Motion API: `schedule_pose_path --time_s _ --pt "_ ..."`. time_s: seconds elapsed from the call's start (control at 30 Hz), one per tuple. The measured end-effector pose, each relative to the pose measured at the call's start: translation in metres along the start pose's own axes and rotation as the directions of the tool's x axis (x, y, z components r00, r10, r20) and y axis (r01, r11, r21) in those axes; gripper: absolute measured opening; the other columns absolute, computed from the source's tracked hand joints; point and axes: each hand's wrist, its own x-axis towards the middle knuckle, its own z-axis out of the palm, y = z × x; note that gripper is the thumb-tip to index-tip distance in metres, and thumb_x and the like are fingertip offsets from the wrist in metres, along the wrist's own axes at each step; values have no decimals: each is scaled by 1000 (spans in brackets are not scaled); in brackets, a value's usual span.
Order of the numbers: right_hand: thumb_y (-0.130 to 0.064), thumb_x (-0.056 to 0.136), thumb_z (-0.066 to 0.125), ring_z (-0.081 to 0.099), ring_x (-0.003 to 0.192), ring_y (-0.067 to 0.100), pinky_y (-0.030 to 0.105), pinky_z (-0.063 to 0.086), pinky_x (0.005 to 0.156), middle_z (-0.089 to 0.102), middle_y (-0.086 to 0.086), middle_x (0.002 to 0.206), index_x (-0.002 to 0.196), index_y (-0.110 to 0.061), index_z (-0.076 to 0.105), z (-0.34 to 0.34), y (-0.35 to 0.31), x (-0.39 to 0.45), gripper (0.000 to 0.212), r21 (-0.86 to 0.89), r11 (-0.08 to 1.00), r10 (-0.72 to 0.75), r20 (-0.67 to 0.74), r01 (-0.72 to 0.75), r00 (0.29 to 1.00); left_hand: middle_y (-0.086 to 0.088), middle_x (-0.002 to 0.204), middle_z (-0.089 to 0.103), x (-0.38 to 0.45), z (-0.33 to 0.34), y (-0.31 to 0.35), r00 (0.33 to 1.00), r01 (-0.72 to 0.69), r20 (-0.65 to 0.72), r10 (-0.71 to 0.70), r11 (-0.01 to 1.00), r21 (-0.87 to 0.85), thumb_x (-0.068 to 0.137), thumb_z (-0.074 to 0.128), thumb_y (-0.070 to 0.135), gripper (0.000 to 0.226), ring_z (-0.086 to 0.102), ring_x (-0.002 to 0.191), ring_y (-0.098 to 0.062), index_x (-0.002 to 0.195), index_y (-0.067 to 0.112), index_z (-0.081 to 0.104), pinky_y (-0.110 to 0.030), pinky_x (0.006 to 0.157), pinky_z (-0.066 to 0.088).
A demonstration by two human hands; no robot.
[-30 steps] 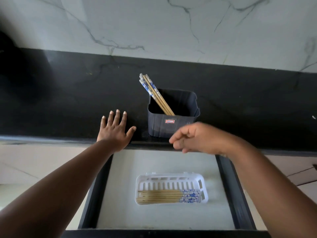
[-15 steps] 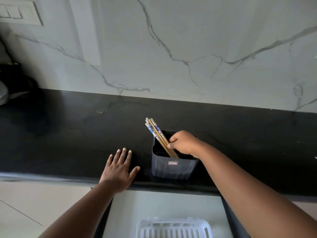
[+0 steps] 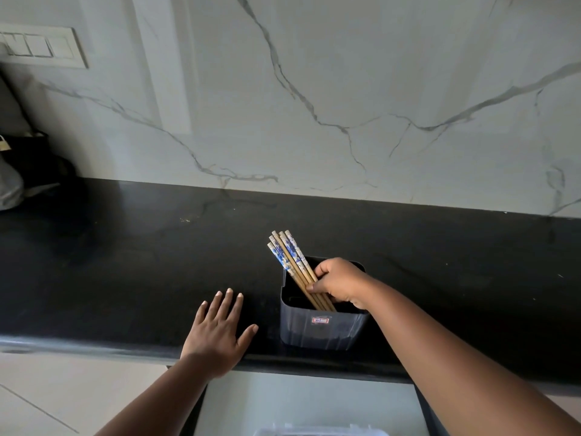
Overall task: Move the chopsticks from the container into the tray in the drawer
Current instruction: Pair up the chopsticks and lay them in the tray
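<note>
My left hand [image 3: 217, 335] lay flat and empty on the counter [image 3: 125, 262]. My right hand [image 3: 339, 286] gripped the chopsticks [image 3: 290, 265] leaning in the container [image 3: 320, 332]; lifting them straight up would avoid tipping it.

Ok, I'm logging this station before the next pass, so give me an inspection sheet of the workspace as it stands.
Surface: black countertop, bare apart from the container and a few pale specks.
Job's things: chopsticks lean up and left out of the dark container; a sliver of the white tray shows in the open drawer.
Clutter: dark objects at the far left, too dim to identify.
Grippers: right hand closed around the chopsticks inside the container; left hand flat on the counter edge, fingers spread.
Cables: nothing seen.
Surroundings: veined marble wall, switch plate upper left.
</note>
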Motion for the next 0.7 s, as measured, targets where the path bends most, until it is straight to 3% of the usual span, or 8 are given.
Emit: schedule_pose_path --time_s 0.2,0.33,0.4,0.47,0.6,0.7 --pt "-20 80 78 70 80 17 33 55 70 74 3 87 90 -9 68 -2 4 -1 17 -33 999 -31 -54 30 998 -1 160 -14 -1 -1 0 1000 -3 3 3 1000 -1 89 4 69 79 -17 146 -18 152 22 -8 -37 118 -9" --pt "-23 80 78 67 78 16 34 54 69 72 6 89 94 -13 68 -4 4 -3 20 -40 998 -54 -128 50 990 0 160 -15 0 0 -1 1000 -1 2 1 1000 -7 89 3 69 79 -19 145 -16 152 22 -9 -37 117 -11" --pt "-21 80 78 65 76 17 37 55 71 73 8 88 89 -14 71 -7 3 -4 14 -24 997 -73 -145 71 987 0 158 -16 -1 0 -1 1000 -3 9 4 1000 -12 86 -2 71 82 -22 143 -16 151 22 -10 -37 117 -11" --pt "-19 80 77 65 71 16 30 51 64 73 4 80 80 -19 72 -12 1 -9 5 -5 994 -106 -161 106 981 0 158 -17 -2 0 -1 1000 -6 7 6 1000 -18 79 -10 73 89 -22 143 -16 151 21 -9 -37 117 -11" --pt "-17 81 76 71 74 9 20 48 60 74 -2 80 81 -22 73 -28 -11 -25 7 93 978 -162 -212 185 964 -2 160 -13 0 -5 2 999 4 39 -3 1000 -27 72 -14 73 96 -17 146 -19 152 20 -7 -37 116 -11" --pt "-14 83 75 73 75 13 17 50 55 75 2 83 84 -21 73 -44 -29 -41 7 238 941 -183 -235 239 955 -3 160 -15 0 -11 5 993 37 110 -34 999 -23 71 -11 80 102 -15 147 -21 153 20 -7 -39 117 -9"
